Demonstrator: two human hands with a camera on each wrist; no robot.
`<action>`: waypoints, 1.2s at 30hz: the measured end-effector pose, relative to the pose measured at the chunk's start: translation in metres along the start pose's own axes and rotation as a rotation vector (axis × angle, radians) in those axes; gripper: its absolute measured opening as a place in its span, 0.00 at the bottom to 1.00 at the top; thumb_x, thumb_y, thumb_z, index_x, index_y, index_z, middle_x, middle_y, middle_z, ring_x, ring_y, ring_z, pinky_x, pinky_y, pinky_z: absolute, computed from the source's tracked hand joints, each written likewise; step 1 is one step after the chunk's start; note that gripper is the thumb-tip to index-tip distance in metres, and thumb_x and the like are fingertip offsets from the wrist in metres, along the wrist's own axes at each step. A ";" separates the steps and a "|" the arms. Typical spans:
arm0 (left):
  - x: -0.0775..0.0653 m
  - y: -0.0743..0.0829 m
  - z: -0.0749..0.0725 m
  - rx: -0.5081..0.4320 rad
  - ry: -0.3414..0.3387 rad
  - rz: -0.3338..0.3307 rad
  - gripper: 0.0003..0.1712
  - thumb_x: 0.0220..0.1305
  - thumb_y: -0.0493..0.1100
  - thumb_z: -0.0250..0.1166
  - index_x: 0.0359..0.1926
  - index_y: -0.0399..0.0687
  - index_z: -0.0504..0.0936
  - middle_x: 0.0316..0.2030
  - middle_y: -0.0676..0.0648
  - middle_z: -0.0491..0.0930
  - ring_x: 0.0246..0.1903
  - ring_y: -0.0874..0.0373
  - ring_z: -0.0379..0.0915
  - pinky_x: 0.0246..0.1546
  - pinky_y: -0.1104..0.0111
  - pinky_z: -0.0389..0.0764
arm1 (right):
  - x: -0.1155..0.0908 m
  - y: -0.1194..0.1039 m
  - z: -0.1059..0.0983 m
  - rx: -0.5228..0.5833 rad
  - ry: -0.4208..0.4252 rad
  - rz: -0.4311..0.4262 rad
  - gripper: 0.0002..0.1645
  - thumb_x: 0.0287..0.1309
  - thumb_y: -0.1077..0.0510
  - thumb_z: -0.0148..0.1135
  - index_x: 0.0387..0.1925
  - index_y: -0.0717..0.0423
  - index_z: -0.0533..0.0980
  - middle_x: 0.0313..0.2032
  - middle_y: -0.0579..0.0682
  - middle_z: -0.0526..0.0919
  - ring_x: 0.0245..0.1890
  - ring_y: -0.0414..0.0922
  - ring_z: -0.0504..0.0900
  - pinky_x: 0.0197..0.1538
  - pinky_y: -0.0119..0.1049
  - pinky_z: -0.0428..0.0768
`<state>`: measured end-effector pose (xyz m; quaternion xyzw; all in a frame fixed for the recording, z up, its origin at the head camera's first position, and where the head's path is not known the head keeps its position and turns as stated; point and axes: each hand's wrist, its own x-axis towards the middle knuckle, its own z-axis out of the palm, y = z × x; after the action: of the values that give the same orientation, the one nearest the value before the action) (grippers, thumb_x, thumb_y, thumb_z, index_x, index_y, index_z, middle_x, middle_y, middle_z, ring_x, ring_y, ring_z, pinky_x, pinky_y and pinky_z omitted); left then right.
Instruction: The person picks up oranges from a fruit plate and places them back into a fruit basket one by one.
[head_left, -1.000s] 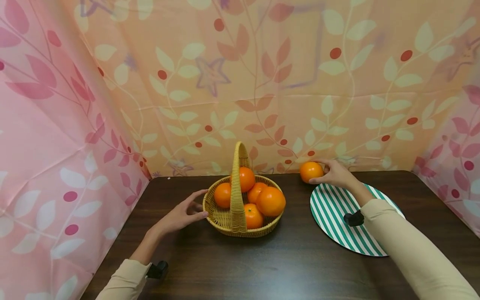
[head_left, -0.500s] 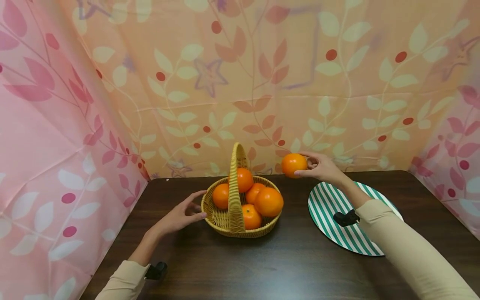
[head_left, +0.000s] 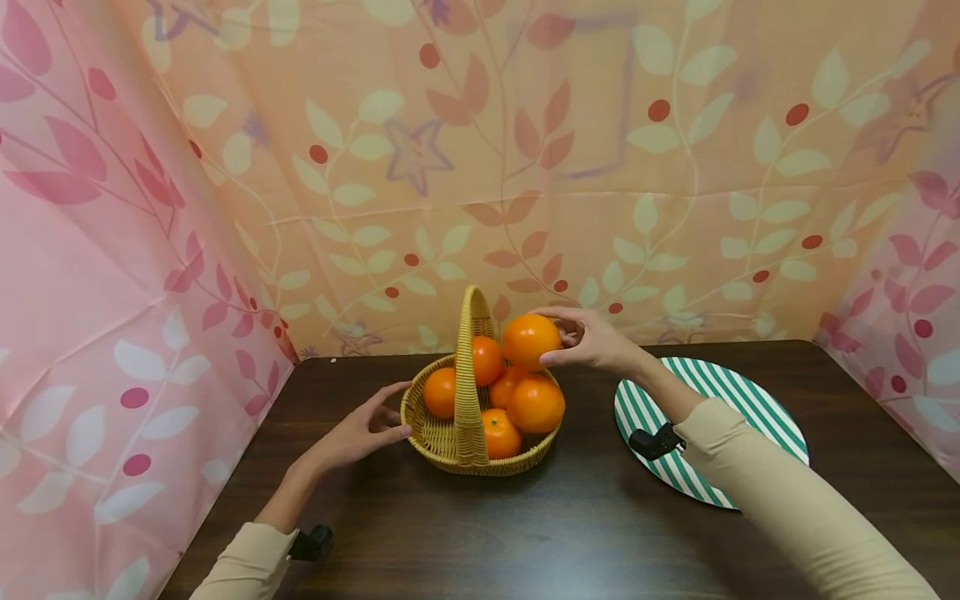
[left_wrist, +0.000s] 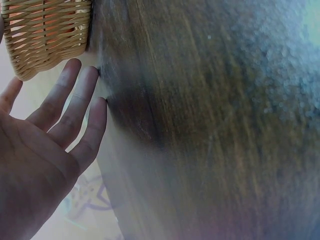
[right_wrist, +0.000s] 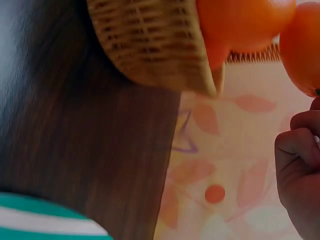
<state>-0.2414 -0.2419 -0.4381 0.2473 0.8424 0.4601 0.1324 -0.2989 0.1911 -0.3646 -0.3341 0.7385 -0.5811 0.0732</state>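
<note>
In the head view a yellow wicker basket (head_left: 470, 417) with an upright arched handle stands on the table. Several oranges (head_left: 536, 404) lie inside it, mostly in its right half. My right hand (head_left: 596, 343) holds another orange (head_left: 531, 340) between thumb and fingers, over the basket's back right rim, close above the fruit below. The right wrist view shows that held orange (right_wrist: 302, 50) at the right edge beside curled fingers. My left hand (head_left: 367, 429) has its thumb and forefinger right at the basket's left rim, and its other fingers (left_wrist: 82, 100) spread loosely below the wicker wall (left_wrist: 47, 37).
A flat rounded mat (head_left: 750, 400) with green and white stripes lies on the dark wooden table (head_left: 480, 533), under my right forearm. Patterned cloth (head_left: 570, 150) hangs right behind the table's back edge, with pink cloth at the left and right sides.
My right hand has lifted the orange from the table behind the mat and carried it left to above the basket. My left hand has stayed at the basket's left rim.
</note>
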 end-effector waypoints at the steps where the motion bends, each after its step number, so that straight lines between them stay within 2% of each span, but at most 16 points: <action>1: 0.000 0.000 0.000 0.000 0.000 0.000 0.42 0.73 0.47 0.65 0.80 0.57 0.53 0.51 0.38 0.79 0.47 0.43 0.81 0.49 0.52 0.78 | 0.001 0.000 0.003 -0.007 -0.006 -0.005 0.40 0.55 0.63 0.77 0.68 0.54 0.73 0.51 0.58 0.82 0.38 0.51 0.79 0.42 0.36 0.80; 4: 0.000 0.000 0.001 -0.002 -0.002 -0.001 0.42 0.74 0.47 0.65 0.80 0.58 0.53 0.52 0.37 0.79 0.47 0.43 0.81 0.49 0.52 0.78 | 0.005 0.000 0.010 -0.011 -0.025 -0.025 0.39 0.54 0.62 0.78 0.68 0.53 0.74 0.49 0.57 0.82 0.36 0.50 0.76 0.42 0.36 0.79; 9: 0.000 0.000 0.001 -0.002 0.000 -0.001 0.42 0.74 0.47 0.65 0.80 0.58 0.53 0.52 0.37 0.79 0.47 0.43 0.81 0.49 0.52 0.78 | 0.010 0.003 0.020 0.057 -0.066 -0.037 0.40 0.55 0.64 0.78 0.68 0.54 0.73 0.54 0.58 0.82 0.43 0.54 0.81 0.47 0.44 0.82; 11: 0.000 0.000 0.001 -0.001 0.000 0.000 0.41 0.74 0.47 0.65 0.80 0.58 0.53 0.52 0.37 0.79 0.47 0.43 0.81 0.49 0.52 0.78 | 0.011 0.003 0.022 0.069 -0.071 -0.030 0.40 0.55 0.64 0.77 0.68 0.54 0.73 0.55 0.58 0.82 0.43 0.54 0.81 0.48 0.45 0.82; 13: 0.001 0.000 0.001 0.003 -0.001 0.001 0.41 0.74 0.47 0.64 0.80 0.57 0.53 0.52 0.37 0.79 0.47 0.43 0.81 0.49 0.52 0.78 | 0.012 0.003 0.024 0.049 -0.070 -0.024 0.39 0.55 0.64 0.77 0.68 0.54 0.74 0.52 0.57 0.82 0.38 0.51 0.79 0.45 0.41 0.81; 15: 0.001 0.000 0.001 0.005 -0.003 0.003 0.41 0.74 0.47 0.64 0.80 0.57 0.53 0.51 0.37 0.79 0.46 0.43 0.81 0.49 0.53 0.78 | 0.013 0.002 0.026 0.025 -0.069 -0.008 0.38 0.55 0.63 0.77 0.68 0.53 0.74 0.46 0.56 0.83 0.32 0.47 0.75 0.42 0.37 0.79; 17: 0.001 0.000 0.001 0.005 -0.004 0.005 0.41 0.74 0.47 0.64 0.80 0.56 0.53 0.51 0.37 0.80 0.46 0.43 0.81 0.48 0.54 0.78 | 0.015 0.001 0.028 0.003 -0.069 0.010 0.38 0.55 0.62 0.77 0.67 0.51 0.75 0.41 0.55 0.81 0.28 0.45 0.68 0.39 0.35 0.75; 20: 0.001 0.000 0.001 0.004 -0.005 0.005 0.41 0.74 0.47 0.64 0.80 0.56 0.53 0.51 0.36 0.79 0.46 0.42 0.81 0.48 0.54 0.78 | 0.017 0.001 0.031 -0.007 -0.075 0.033 0.37 0.55 0.62 0.78 0.67 0.50 0.75 0.35 0.55 0.76 0.26 0.44 0.63 0.37 0.34 0.72; 24: 0.002 0.000 0.001 0.005 -0.004 0.004 0.41 0.74 0.47 0.64 0.80 0.56 0.53 0.52 0.36 0.79 0.48 0.42 0.80 0.49 0.54 0.79 | 0.019 0.000 0.033 0.002 -0.081 0.042 0.38 0.54 0.63 0.78 0.67 0.51 0.75 0.37 0.56 0.77 0.27 0.44 0.63 0.37 0.35 0.71; 27: 0.002 -0.001 0.001 0.007 -0.003 0.004 0.41 0.74 0.47 0.64 0.80 0.56 0.53 0.52 0.36 0.79 0.48 0.43 0.80 0.49 0.54 0.79 | 0.019 0.000 0.031 0.004 -0.081 0.023 0.40 0.54 0.63 0.78 0.68 0.54 0.73 0.30 0.57 0.72 0.26 0.44 0.62 0.35 0.34 0.68; 31: 0.002 0.000 0.001 0.011 -0.002 0.002 0.42 0.74 0.47 0.65 0.80 0.57 0.53 0.52 0.37 0.79 0.47 0.43 0.80 0.48 0.54 0.78 | 0.014 -0.001 0.023 0.008 -0.065 -0.006 0.40 0.56 0.62 0.77 0.68 0.57 0.71 0.24 0.55 0.58 0.24 0.44 0.60 0.31 0.34 0.65; 36: 0.001 0.000 0.001 0.004 -0.003 0.002 0.42 0.73 0.47 0.65 0.80 0.58 0.53 0.51 0.37 0.79 0.47 0.41 0.80 0.49 0.53 0.78 | 0.000 0.004 0.003 -0.018 -0.005 -0.006 0.35 0.59 0.63 0.74 0.67 0.56 0.72 0.23 0.51 0.58 0.22 0.42 0.60 0.28 0.33 0.64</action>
<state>-0.2416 -0.2411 -0.4384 0.2491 0.8429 0.4581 0.1325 -0.2992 0.1888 -0.3693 -0.3385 0.7423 -0.5740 0.0705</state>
